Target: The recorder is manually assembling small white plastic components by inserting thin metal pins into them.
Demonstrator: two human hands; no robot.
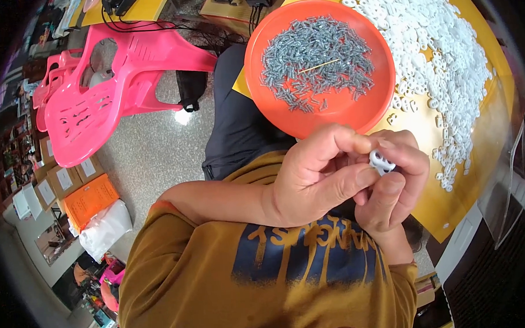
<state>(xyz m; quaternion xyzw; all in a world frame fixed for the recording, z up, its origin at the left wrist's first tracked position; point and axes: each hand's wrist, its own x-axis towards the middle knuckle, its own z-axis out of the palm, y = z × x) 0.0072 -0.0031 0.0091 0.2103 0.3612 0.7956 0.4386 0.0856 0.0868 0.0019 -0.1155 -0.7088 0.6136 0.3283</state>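
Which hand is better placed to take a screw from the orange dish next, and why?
Probably the left hand: it sits nearer the orange dish of screws, while the right hand pinches the white plastic piece.

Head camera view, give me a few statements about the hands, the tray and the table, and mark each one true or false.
1. The orange round tray holds small grey metal screws. True.
2. Both hands pinch a small white plastic clip. True: the left hand and right hand meet around it.
3. The heap of white plastic clips lies inside the tray. False: it lies on the yellow table beside the tray.
4. The pink plastic chairs stand to the person's right. False: they are on the left.
5. The left hand rests in the tray. False: it is held below the tray's near rim.
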